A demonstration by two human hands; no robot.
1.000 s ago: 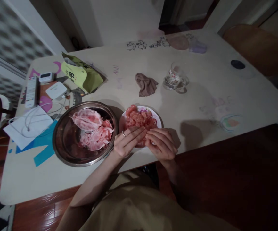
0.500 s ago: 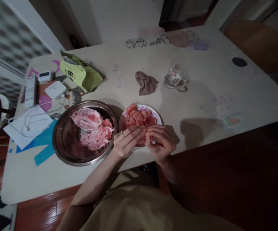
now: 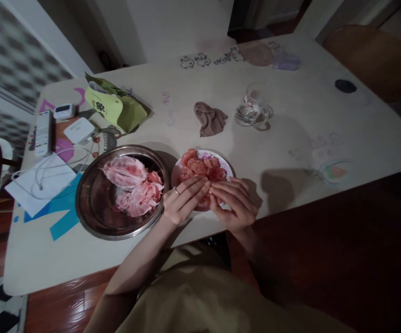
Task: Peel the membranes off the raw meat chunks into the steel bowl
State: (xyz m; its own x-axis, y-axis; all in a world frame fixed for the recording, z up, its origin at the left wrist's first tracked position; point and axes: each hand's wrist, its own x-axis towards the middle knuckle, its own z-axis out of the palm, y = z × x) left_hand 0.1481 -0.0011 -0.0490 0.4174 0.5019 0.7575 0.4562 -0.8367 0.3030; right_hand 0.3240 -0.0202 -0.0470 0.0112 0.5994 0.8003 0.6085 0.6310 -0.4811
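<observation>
Both of my hands meet over the near side of a small patterned plate (image 3: 226, 167) heaped with raw pink meat pieces (image 3: 197, 167). My left hand (image 3: 183, 199), with a ring on one finger, is closed, its fingertips pressed together above the meat. My right hand (image 3: 234, 203) is pinched too, its fingertips touching or nearly touching the left ones. Whatever lies between the fingertips is hidden by the fingers. Left of the plate stands a large steel bowl (image 3: 94, 217); larger slabs of raw meat with white membrane (image 3: 131, 185) lie in its right half.
Behind the plate lie a crumpled brown cloth (image 3: 210, 120) and a glass mug (image 3: 251, 113) of clear liquid. A green bag (image 3: 115, 106), remote control (image 3: 44, 132), white box (image 3: 80, 131) with a cable, and paper sheet (image 3: 41, 185) sit on the table's left.
My right hand has shifted slightly to the right, its fingers a little straighter. My left hand stays nearly in place. The meat, plate and bowl look the same.
</observation>
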